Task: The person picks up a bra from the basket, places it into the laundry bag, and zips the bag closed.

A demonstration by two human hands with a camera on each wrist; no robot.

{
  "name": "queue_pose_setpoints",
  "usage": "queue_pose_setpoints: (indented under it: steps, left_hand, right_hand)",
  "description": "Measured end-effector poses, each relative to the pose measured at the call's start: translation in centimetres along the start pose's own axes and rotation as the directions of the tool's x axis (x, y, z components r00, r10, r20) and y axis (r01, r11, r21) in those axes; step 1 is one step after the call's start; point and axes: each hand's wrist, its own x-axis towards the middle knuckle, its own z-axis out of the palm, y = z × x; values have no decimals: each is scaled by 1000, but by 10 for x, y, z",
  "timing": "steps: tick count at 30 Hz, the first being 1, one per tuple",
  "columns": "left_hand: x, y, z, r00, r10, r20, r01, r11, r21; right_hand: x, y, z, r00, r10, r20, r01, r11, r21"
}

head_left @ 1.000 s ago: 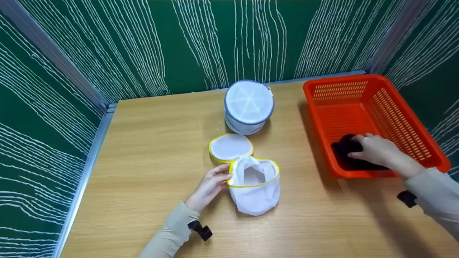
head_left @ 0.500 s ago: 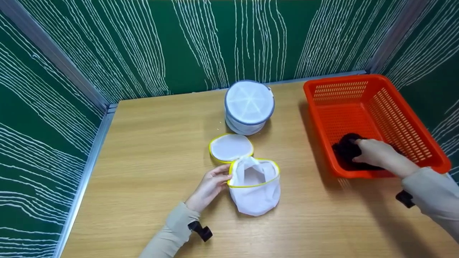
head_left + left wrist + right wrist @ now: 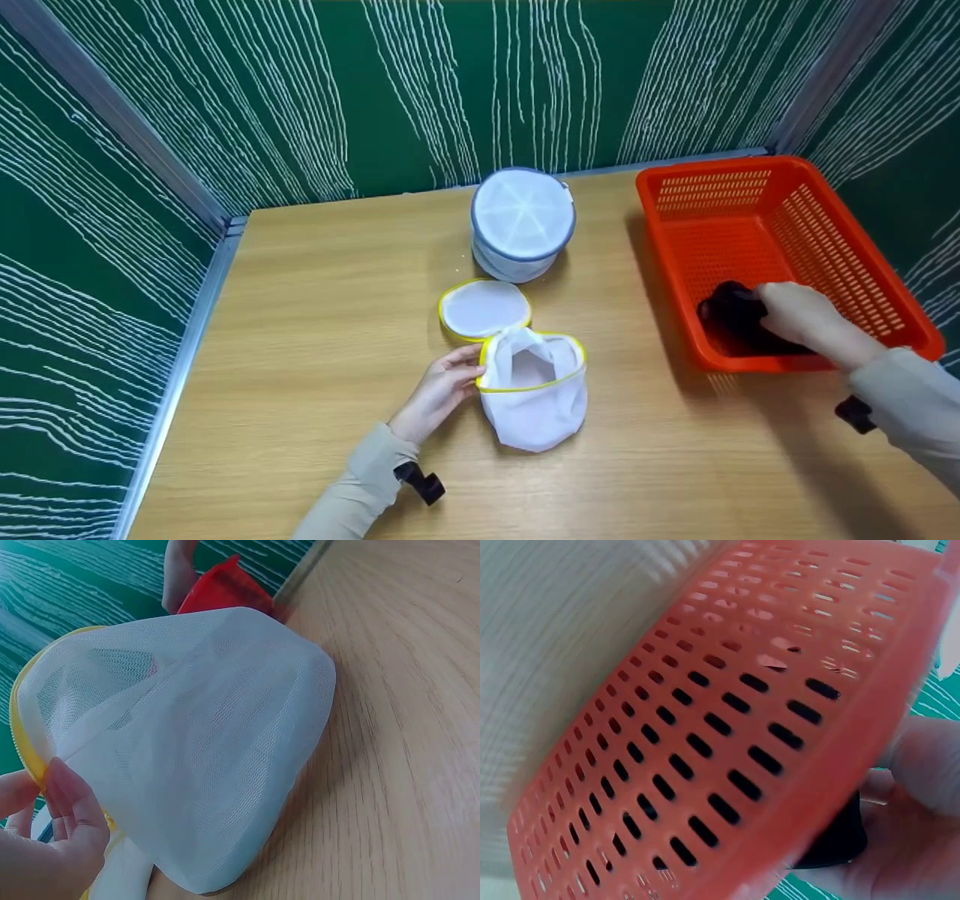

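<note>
A white mesh laundry bag (image 3: 534, 416) with a yellow zip rim stands on the table, its mouth uncovered. Its round lid (image 3: 484, 309) lies folded back behind it. My left hand (image 3: 435, 390) pinches the yellow rim at the bag's left side; in the left wrist view the thumb (image 3: 71, 787) presses on that edge. Over to the right, my right hand (image 3: 802, 319) grips a bunched black cloth (image 3: 731, 311) inside the orange-red basket (image 3: 666, 277). The right wrist view shows the black cloth (image 3: 840, 840) under the fingers, partly hidden by the slotted basket wall.
Behind the lid stands a second white mesh bag (image 3: 523, 214), cylindrical, with grey-blue trim and its top covered. Green walls with white streaks (image 3: 405, 90) enclose the wooden table (image 3: 322, 300) at the back and sides.
My right hand has shifted slightly over the black cloth, and its fingers have closed on it. The left hand and the mesh bag have stayed in place.
</note>
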Motion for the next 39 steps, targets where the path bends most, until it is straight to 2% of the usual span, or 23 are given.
queue_pose_setpoints:
  steps: [13, 23, 27, 31, 39]
  left_hand:
    - [0, 1, -1, 1000, -1, -18, 1, 1000, 10]
    - [0, 1, -2, 999, -9, -31, 8, 1000, -12]
    - [0, 1, -2, 1000, -1, -21, 0, 1000, -18]
    - [-1, 0, -2, 1000, 3, -27, -4, 1000, -20]
    - [-1, 0, -2, 999, 3, -33, -3, 1000, -14]
  right_hand:
    - [-9, -3, -24, 990, -10, -137, 15, 999, 32]
    - [-14, -10, -41, 970, 76, -233, -46, 990, 132]
    - [-16, -14, -48, 958, 124, -257, -67, 973, 220]
    - [-19, -18, -52, 942, 139, -306, -39, 949, 312]
    - [-24, -29, -59, 905, 185, -384, -3, 904, 428]
